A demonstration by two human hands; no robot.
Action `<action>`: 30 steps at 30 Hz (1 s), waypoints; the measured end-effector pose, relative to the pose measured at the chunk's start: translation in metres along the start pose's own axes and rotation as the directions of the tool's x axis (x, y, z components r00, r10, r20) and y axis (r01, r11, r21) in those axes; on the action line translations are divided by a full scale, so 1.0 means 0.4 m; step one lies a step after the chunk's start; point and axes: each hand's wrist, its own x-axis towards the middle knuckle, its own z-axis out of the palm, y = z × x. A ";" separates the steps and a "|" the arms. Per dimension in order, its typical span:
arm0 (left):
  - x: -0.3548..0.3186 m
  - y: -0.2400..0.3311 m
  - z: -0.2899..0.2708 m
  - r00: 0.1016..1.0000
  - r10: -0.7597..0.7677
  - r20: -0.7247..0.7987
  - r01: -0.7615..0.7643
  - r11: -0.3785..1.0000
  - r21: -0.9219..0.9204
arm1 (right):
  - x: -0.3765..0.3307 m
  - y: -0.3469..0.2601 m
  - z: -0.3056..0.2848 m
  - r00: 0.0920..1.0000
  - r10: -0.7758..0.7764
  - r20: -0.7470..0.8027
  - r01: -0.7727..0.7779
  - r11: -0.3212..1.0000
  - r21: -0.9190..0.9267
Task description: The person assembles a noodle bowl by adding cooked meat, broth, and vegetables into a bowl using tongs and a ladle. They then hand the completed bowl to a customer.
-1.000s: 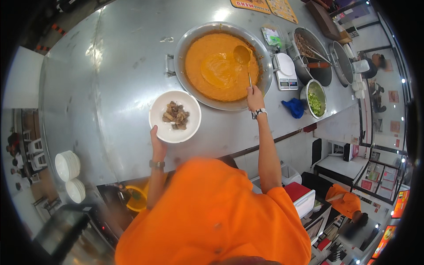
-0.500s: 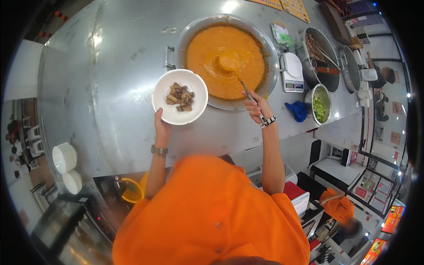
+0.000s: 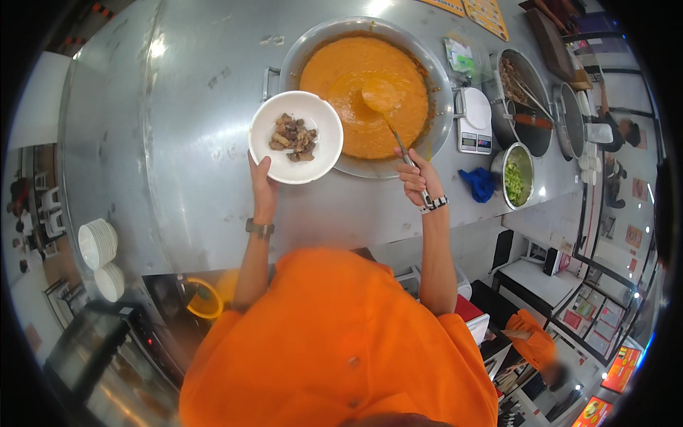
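My left hand (image 3: 263,179) grips a white bowl (image 3: 324,128) by its near left rim, holding it by the left side of a wide metal pan (image 3: 445,78). Chunks of cooked meat (image 3: 293,137) lie in the bottom of the bowl. Thick orange sauce (image 3: 356,60) fills much of the pan. My right hand (image 3: 420,179) is closed around the handle of a ladle (image 3: 400,139) at the pan's near right edge. The ladle's bowl is at the sauce surface, full of sauce.
Right of the pan are a white kitchen scale (image 3: 474,114), a blue cloth (image 3: 477,184), a metal bowl of chopped greens (image 3: 515,178) and a deep pot with meat (image 3: 511,78). Stacked white dishes (image 3: 97,243) stand at the left edge. A person in orange (image 3: 530,338) is at the lower right.
The white bowl has moved slightly away from me and to the right, closer over the pan's edge. The ladle's bowl has shifted a little to the right in the sauce.
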 end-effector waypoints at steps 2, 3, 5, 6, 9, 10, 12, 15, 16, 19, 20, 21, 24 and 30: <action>0.008 0.007 0.015 1.000 -0.014 -0.021 0.013 1.000 -0.020 | -0.007 -0.003 -0.003 0.999 -0.008 -0.037 0.007 0.999 -0.032; 0.012 0.010 0.023 0.998 -0.033 -0.045 0.032 0.999 -0.031 | -0.008 -0.003 -0.006 0.999 -0.013 -0.052 0.010 0.999 -0.044; 0.022 0.013 0.036 1.000 -0.018 0.020 0.019 0.998 -0.066 | -0.007 0.000 -0.012 0.998 -0.012 -0.069 0.009 0.999 -0.042; 0.029 0.015 0.043 0.999 -0.014 0.043 0.017 0.997 -0.081 | -0.005 0.003 -0.013 0.997 -0.011 -0.075 0.008 0.999 -0.041; 0.053 0.010 0.074 0.995 0.044 0.086 -0.037 0.996 -0.085 | -0.017 0.008 -0.001 0.992 -0.043 -0.119 0.031 0.995 -0.100; 0.061 0.007 0.087 0.993 0.057 0.099 -0.044 0.990 -0.133 | -0.028 0.007 0.012 0.994 -0.037 -0.102 0.026 0.994 -0.102; 0.084 -0.006 0.122 0.996 0.043 0.075 -0.034 0.992 -0.119 | -0.064 0.002 0.050 0.994 -0.040 -0.100 0.030 0.995 -0.098; 0.117 -0.054 0.208 0.998 0.040 0.051 -0.032 0.989 -0.146 | -0.147 -0.018 0.137 0.994 -0.069 -0.085 0.051 0.979 -0.199; 0.129 -0.072 0.238 0.998 0.044 0.050 -0.035 0.985 -0.171 | -0.174 -0.016 0.169 0.989 -0.101 -0.105 0.073 0.968 -0.238; 0.156 -0.116 0.302 0.994 -0.020 0.104 0.044 0.970 -0.237 | -0.249 0.001 0.263 0.978 -0.157 -0.139 0.097 0.927 -0.363; 0.162 -0.129 0.320 0.990 -0.047 0.131 0.080 0.963 -0.257 | -0.266 0.013 0.289 0.974 -0.173 -0.146 0.105 0.917 -0.384; 0.167 -0.141 0.335 0.985 -0.067 0.159 0.110 0.955 -0.275 | -0.278 0.027 0.310 0.963 -0.196 -0.186 0.107 0.909 -0.403; 0.177 -0.164 0.365 0.967 -0.142 0.213 0.198 0.942 -0.270 | -0.288 0.077 0.347 0.957 -0.213 -0.197 0.102 0.884 -0.457; 0.153 -0.163 0.377 0.931 -0.146 0.335 0.234 0.942 -0.239 | -0.233 0.169 0.312 0.911 -0.306 -0.278 0.056 0.757 -0.651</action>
